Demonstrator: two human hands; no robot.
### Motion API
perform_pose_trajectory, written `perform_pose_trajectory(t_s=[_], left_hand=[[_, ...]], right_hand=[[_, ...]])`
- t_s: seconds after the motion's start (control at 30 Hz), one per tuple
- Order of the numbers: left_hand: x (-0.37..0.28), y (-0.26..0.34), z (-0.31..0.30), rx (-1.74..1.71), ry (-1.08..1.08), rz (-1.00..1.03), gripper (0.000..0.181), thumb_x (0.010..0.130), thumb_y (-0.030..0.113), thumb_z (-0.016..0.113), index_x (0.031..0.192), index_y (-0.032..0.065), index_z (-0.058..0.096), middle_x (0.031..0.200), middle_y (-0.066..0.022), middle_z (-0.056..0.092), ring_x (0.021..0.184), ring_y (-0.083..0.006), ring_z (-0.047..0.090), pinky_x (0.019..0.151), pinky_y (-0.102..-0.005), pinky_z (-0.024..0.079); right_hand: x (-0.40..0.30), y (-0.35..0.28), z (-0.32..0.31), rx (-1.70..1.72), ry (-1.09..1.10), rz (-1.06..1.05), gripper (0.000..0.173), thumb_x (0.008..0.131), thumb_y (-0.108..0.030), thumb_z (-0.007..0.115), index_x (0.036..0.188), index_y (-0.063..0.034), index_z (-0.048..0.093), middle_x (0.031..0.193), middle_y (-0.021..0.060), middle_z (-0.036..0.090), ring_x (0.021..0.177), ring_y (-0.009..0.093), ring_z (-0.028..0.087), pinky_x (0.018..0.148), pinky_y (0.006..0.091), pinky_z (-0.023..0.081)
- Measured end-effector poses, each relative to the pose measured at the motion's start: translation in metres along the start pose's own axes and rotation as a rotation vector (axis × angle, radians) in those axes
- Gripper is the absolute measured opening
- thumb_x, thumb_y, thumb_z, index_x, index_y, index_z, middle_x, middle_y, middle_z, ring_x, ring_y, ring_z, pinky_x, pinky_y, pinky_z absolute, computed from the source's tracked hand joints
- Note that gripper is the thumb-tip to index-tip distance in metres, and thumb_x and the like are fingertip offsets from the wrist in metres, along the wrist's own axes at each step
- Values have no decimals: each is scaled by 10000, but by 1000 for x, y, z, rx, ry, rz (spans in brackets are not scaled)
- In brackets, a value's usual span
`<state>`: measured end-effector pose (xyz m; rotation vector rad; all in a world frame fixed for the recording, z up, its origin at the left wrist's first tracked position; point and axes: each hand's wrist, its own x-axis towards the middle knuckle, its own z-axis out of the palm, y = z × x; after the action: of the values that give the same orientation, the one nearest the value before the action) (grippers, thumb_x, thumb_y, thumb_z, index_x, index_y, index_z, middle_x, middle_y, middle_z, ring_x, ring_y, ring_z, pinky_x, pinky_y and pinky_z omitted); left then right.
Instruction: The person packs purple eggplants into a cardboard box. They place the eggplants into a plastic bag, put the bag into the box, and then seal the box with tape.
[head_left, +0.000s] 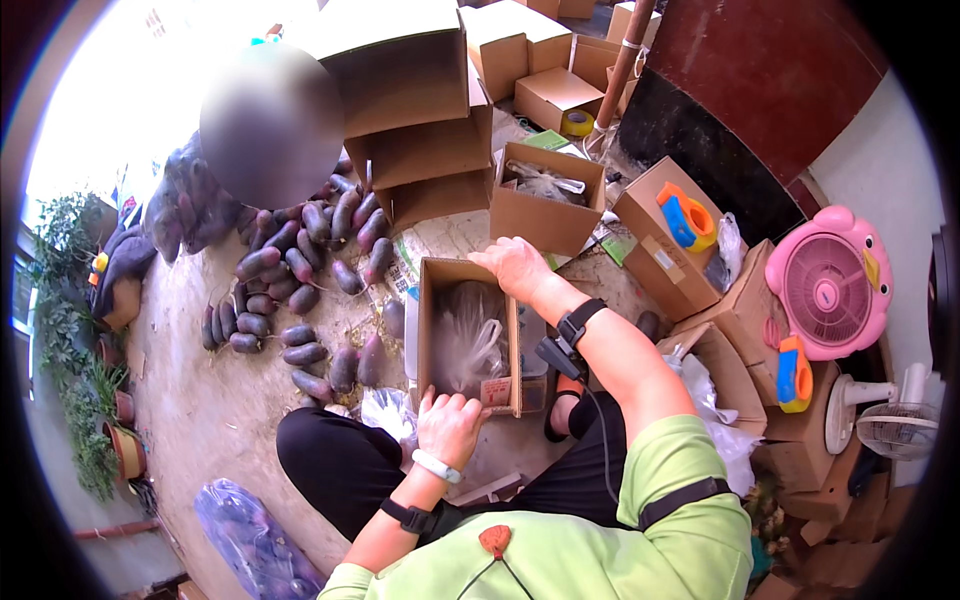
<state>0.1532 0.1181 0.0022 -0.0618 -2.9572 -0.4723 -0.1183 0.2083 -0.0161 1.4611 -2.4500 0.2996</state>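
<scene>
An open cardboard box stands in front of me, between my knees. Inside it lies a clear plastic bag with its handles bunched on top; the contents are hard to make out. My left hand grips the near rim of the box, fingers over the edge. At the far right corner, my right hand holds the rim from above. Beneath the box is a clear plastic container, mostly hidden. Dark purple radishes lie on the floor just left of the box.
A pile of radishes spreads at the left, near a person. Stacked open boxes rise ahead. Another bagged box stands beyond my right hand. Tape dispensers and a pink fan sit right; a filled bag lies lower left.
</scene>
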Motion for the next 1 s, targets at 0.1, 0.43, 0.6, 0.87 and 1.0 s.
perform_pose_trajectory(t_s=[0.1,0.43,0.6,0.87,1.0], left_hand=[[11,-11,14,-16,10,-50,183,820,264,616,719,115,580,707,-63,538,740,-271,551,928,-501,400],[58,-14,23,-174,94,-309,1004,554,145,838,1401,105,301,1438,-163,256,1281,-394,285,1054,-417,319],[86,-30,28,-98,-145,-262,1222,524,256,865,1474,116,109,1537,-126,69,1395,-386,102,1126,-466,186],[96,-44,32,3,-373,-198,1174,560,407,835,1469,98,159,1543,-138,36,1408,-367,71,1125,-516,121],[96,-44,35,14,-381,-199,1145,570,418,826,1463,95,187,1542,-146,32,1408,-367,71,1124,-515,127]], right_hand=[[-1,-1,-3,-40,-74,-23,185,821,-139,497,926,-199,637,813,-13,653,860,184,619,729,343,472],[-3,-38,-30,-101,-410,-108,287,851,-152,492,1093,-207,637,871,23,665,883,211,639,953,532,363],[-2,-46,-36,-36,-592,-75,304,828,-137,523,1108,-186,633,946,45,663,966,223,625,1024,571,292],[-29,-26,-25,316,364,88,360,810,-74,514,1163,-67,583,1156,155,579,1114,313,509,1005,397,365],[-73,-52,23,610,455,634,427,943,-192,459,1326,-6,426,1236,200,525,1174,358,459,1030,407,333]])
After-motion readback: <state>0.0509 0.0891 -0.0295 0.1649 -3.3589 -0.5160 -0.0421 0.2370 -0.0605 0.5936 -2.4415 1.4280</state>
